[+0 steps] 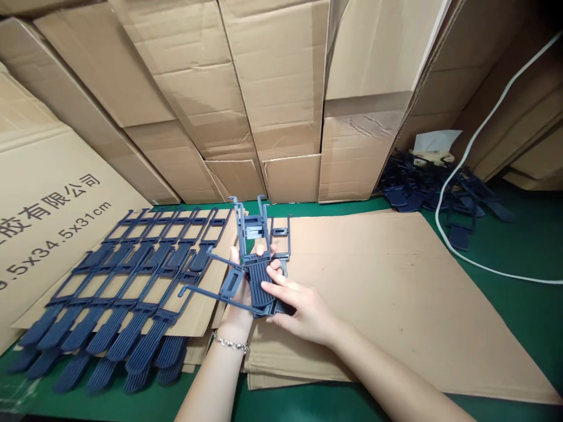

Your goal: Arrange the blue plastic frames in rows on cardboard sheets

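Several dark blue plastic pieces, each an open frame with hooked prongs and a ribbed paddle end, are bunched in my two hands. My left hand (238,302) is closed around the held ribbed plastic pieces (260,282) from the left and beneath, partly hidden by them. From the right, my right hand (303,303) grips the same pieces, its fingers lying over the ribbed paddle. One piece in the bunch points its prongs away from me, another points left. Just behind my hands, a further blue frame (280,232) shows; whether it is held I cannot tell.
Left of my hands, rows of matching blue pieces (127,302) overlap on cardboard. Flat cardboard sheets (387,305) cover the green table (505,252) to the right. A loose heap of blue parts (409,181) lies back right, near a white cable (466,153). Cardboard boxes (281,76) wall the back.
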Available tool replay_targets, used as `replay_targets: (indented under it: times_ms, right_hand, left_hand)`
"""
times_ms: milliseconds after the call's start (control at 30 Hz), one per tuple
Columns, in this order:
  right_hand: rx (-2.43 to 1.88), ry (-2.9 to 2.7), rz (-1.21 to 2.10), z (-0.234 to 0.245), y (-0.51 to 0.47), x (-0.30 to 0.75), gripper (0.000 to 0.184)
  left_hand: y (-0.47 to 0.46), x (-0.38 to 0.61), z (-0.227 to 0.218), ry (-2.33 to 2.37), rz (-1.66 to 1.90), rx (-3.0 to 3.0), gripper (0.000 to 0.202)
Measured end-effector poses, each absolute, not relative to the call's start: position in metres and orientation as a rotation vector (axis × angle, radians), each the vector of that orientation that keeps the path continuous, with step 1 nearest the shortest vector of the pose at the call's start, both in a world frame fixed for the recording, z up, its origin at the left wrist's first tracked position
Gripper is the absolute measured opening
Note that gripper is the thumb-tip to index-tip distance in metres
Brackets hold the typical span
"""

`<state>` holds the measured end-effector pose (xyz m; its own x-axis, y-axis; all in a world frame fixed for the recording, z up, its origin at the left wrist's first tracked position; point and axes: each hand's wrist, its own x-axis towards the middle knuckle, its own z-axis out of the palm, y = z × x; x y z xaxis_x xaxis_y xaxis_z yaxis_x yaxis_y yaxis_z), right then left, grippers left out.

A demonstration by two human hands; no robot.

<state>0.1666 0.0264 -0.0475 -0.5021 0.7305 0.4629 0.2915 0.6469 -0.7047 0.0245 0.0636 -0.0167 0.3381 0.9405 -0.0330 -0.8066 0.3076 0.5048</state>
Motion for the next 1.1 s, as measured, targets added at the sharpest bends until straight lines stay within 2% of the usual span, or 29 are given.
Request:
replay_targets:
  times_ms: [133,333,467,767,833,900,967,1100]
  right_hand:
    - [-0.813,-2.156,0.694,-0.045,0.026,0.165,0.056]
    - [-0.836,-2.253,0.543,-0.047,0.019,0.163,0.056]
    - [-0.860,-2.347,0.462,-0.046,0.015,0.161,0.061]
    - [-0.731,-2.162,1.145,0.000,-0.015,0.169,0.083]
    - [-0.648,-2.240,1.279,0.017,-0.031,0.179,0.082]
    - [-0.581,-2.322,1.334,0.029,-0.046,0.193,0.073]
    - [-0.749,-2.309,1.206,0.030,-0.057,0.210,0.067]
    - [-1.536,-2.042,0.594,0.002,-0.061,0.249,0.057]
  left_hand:
    - [0.065,0.025,-0.012,0.339,1.193,0.430,0.044]
    - [0.062,0.024,-0.007,0.363,1.255,0.401,0.018]
    - [0.061,0.019,-0.005,0.350,1.280,0.457,0.017]
    - [0.068,0.013,0.001,0.510,1.211,0.450,0.016]
    - [0.068,0.014,0.003,0.541,1.255,0.402,0.015]
    - [0.068,0.015,0.005,0.542,1.288,0.365,0.014]
    - [0.067,0.013,0.006,0.527,1.307,0.347,0.014]
    - [0.069,0.009,0.005,0.535,1.346,0.361,0.014]
